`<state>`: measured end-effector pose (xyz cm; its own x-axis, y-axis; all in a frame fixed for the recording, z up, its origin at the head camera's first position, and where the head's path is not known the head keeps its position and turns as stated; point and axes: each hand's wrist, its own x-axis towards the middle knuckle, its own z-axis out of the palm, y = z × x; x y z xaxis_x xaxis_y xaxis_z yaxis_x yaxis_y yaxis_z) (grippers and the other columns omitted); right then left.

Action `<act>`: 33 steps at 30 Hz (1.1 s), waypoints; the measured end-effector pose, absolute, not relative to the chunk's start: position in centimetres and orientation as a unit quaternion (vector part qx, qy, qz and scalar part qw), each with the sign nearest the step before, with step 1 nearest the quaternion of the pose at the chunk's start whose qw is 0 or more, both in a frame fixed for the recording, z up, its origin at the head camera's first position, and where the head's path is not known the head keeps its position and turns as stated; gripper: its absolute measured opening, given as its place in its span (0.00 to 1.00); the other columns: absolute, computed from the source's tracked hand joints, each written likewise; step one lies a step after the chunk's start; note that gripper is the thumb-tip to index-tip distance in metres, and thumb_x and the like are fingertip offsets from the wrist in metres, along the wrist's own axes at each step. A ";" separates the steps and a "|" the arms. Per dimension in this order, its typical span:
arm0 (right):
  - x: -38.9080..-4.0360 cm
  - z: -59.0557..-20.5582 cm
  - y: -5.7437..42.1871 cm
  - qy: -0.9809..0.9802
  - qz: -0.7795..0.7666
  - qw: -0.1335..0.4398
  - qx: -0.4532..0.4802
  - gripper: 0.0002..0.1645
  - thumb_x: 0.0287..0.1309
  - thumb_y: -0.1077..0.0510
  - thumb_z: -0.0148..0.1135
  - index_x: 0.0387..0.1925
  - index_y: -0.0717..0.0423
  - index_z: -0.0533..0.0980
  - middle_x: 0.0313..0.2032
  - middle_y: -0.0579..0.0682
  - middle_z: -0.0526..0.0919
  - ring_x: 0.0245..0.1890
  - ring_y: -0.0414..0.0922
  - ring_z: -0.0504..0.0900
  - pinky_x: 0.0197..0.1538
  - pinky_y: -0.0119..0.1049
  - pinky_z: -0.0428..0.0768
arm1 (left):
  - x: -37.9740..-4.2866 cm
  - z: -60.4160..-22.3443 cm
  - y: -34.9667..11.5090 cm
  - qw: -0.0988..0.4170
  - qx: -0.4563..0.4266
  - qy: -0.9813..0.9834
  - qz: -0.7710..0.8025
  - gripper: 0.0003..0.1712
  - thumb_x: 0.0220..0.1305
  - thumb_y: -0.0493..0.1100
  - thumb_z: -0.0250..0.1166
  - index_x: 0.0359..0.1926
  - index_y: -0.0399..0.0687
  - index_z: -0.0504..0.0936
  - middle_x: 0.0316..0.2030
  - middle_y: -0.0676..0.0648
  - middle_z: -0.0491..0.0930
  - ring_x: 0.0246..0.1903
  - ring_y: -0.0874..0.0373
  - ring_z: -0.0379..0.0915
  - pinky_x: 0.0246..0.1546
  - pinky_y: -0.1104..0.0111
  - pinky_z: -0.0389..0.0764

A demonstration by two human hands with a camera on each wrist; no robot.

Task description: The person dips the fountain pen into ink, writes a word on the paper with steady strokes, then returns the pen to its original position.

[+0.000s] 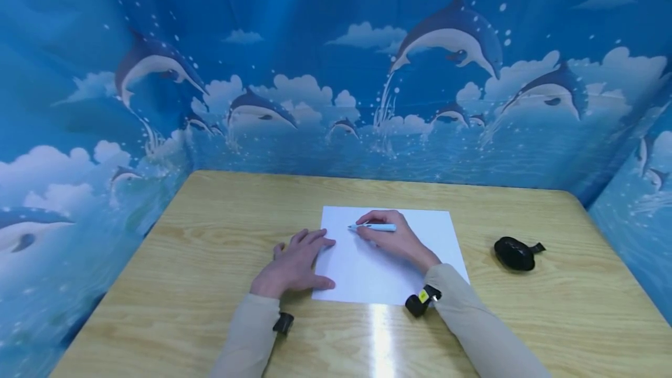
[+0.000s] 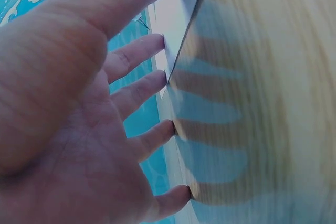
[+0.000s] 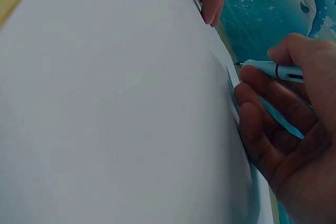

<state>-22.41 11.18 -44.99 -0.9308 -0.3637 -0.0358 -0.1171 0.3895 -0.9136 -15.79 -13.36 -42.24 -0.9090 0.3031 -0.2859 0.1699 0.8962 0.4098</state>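
Slim light blue plastic-looking pen [image 1: 382, 227]: held at the far left part of the flat white sheet of paper [image 1: 367, 282], pinched in the right hand [image 1: 395, 239].
Right hand grip: clamped on the pen, thumb and fingers close together near the front end; lower fingers bent loosely under it in the right wrist view.
Left hand [image 1: 296, 264]: holding nothing, fingers spread apart; resting with thumb and pointing finger on the left edge of the paper, and outer fingers on the pale wood-look worktop [image 1: 210, 249].
Step at the paper: looks like putting pen to paper, with the sheet pinned by the other hand.
Next pen move: seems to call for a soft touch of the thin dark tip [image 1: 350, 227] on the paper, a snug grip, and a sheet pressed so as not to slide.
Pen pointing: to the left in the head view, tip first, with the blunt end to the right.
Pen long way: side to side, almost level in the head view, much like the paper's top edge.
Tip and paper: very near; touching or just above, cannot tell.
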 end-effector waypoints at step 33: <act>-22.9 -45.0 10.3 0.858 -0.479 0.081 -0.169 0.10 0.65 0.52 0.66 0.44 0.47 0.87 0.47 0.45 0.90 0.57 0.49 0.85 0.60 0.48 0.82 | -16.0 -42.2 -13.2 0.171 0.121 0.959 0.188 0.47 0.54 0.62 0.78 0.72 0.62 0.71 0.80 0.50 0.57 0.80 0.39 0.44 0.69 0.25 0.51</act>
